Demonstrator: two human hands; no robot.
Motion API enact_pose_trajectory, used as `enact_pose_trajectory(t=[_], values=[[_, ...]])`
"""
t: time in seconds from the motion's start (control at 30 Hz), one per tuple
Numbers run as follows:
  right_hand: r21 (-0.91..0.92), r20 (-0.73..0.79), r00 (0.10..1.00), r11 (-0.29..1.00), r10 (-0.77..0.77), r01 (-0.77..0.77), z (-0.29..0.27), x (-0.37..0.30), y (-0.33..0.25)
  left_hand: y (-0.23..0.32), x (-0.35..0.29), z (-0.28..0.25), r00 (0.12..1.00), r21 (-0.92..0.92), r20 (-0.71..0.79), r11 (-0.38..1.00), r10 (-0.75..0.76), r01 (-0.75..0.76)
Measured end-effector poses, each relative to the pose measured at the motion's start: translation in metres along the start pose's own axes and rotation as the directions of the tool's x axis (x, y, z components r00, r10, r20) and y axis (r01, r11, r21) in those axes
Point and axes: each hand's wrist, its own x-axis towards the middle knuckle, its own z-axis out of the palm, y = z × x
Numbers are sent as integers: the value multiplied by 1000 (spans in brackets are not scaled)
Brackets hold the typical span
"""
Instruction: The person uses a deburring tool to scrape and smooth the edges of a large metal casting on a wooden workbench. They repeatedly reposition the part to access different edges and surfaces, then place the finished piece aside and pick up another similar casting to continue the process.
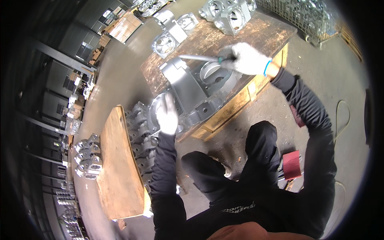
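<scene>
In front of me a large grey metal casting (188,91) lies at the near edge of a wooden worktable, a round ring at each end and a smooth, broad middle. My right hand (245,59), in a white glove, is closed around the dark green handle of a file (199,58). Its long grey shaft points left, above the casting's far end and right ring. Also gloved in white, my left hand (167,116) is at the casting's left ring (155,114). Motion smears its fingers, so their grip cannot be made out.
More castings (230,17) stand along the worktable's (266,34) far side. A wire cage (308,18) of metal parts is at the far right. To the left, a wooden board (118,172) stands beside several stacked castings (140,126). A red block (291,165) lies near my right leg.
</scene>
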Motion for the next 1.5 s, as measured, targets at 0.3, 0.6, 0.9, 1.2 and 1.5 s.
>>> enact_pose_trajectory(t=[0.3,0.6,0.9,1.2,1.5], values=[[763,-69,997,646,34,31,101,27,-8,64,130,49,672,-824,547,-460,-498,330],[208,-380,869,945,316,-252,98,87,116,35,142,72,658,178,699,959,-281,219],[246,-252,891,916,377,-317,117,88,141,62,123,158,689,265,660,951,-299,159],[259,-226,905,918,361,-301,114,86,137,52,101,156,781,-72,600,985,169,-158],[275,-218,911,918,350,-286,112,83,135,-13,123,108,485,-339,317,575,815,-745]])
